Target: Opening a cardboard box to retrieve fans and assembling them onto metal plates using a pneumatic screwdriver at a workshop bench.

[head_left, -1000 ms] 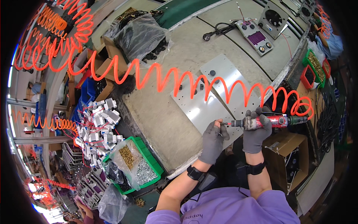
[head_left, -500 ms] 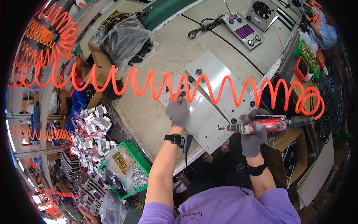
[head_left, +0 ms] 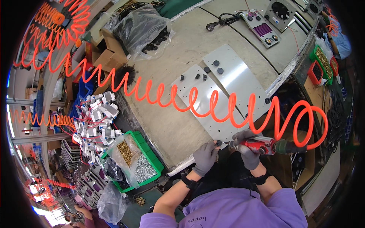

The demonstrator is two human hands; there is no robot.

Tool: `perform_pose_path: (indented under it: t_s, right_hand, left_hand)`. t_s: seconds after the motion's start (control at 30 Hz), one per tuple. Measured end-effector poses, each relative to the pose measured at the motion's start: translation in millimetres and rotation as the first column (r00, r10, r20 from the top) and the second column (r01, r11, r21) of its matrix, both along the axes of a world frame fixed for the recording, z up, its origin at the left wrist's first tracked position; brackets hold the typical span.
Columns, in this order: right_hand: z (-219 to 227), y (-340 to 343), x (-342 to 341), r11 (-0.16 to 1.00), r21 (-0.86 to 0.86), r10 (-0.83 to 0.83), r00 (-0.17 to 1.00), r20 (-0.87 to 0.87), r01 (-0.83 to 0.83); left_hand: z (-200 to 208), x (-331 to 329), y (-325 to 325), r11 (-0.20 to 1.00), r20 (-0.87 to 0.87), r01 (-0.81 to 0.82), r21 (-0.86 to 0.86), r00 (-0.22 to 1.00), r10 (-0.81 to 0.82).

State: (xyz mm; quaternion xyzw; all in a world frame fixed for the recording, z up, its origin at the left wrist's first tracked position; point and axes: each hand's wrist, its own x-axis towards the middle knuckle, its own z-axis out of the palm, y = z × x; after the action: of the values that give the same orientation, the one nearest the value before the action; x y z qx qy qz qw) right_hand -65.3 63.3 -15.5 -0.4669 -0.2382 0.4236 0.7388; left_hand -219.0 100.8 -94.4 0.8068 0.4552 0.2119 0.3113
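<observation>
My left hand (head_left: 204, 157), in a grey glove, pinches a small black rubber foot (head_left: 218, 143) at the near edge of the sheet-metal panels. My right hand (head_left: 248, 150), also gloved, is closed around a red air screwdriver (head_left: 261, 145). The screwdriver's bit points left and ends right beside the foot; whether they touch I cannot tell. Two grey metal panels lie side by side, a left panel (head_left: 195, 95) and a right panel (head_left: 235, 78). Several black feet, among them a round foot (head_left: 216, 63), rest on them.
An orange coiled air hose (head_left: 178, 108) stretches across the panels to the screwdriver. A green bin (head_left: 154, 161) of brass and silver screws stands left, near white plastic parts (head_left: 95, 121). A clear bag (head_left: 142, 28) of black feet and a control panel (head_left: 262, 29) lie farther back.
My left hand has come from the left panel's far part to the near edge, now with a foot in its fingers. The screwdriver has moved slightly nearer me, its bit meeting that hand.
</observation>
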Motion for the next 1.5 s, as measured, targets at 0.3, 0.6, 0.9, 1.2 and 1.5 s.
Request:
perform_pose_path:
  t_s: [0.3, 0.6, 0.9, 1.2, 1.5]
  right_hand:
    - [-28, -7, -17, 0.98, -0.186, 0.122, 0.954, 0.275, -0.071]
    - [-46, 9, -17, 0.986, -0.145, 0.165, 0.698, 0.697, -0.088]
    - [-43, 21, -25, 0.991, -0.136, 0.093, 0.811, 0.578, -0.017]
    - [-29, 24, -21, 0.989, -0.123, 0.103, 0.987, 0.126, -0.088]
    - [-23, 2, -22, 0.965, -0.254, 0.226, 0.683, 0.694, -0.061]
  left_hand:
    - [-6, 2, 8, 0.998, 0.013, 0.053, 0.043, 0.998, -0.054]
    - [-4, -1, 12, 0.996, 0.049, 0.085, 0.012, 0.995, -0.086]
    - [-14, 0, 36, 0.999, 0.086, 0.05, 0.005, 0.995, -0.05]
    - [1, 0, 45, 0.993, 0.037, 0.097, 0.065, 0.994, -0.1]
    - [-6, -4, 10, 0.994, 0.052, 0.11, -0.007, 0.993, -0.109]
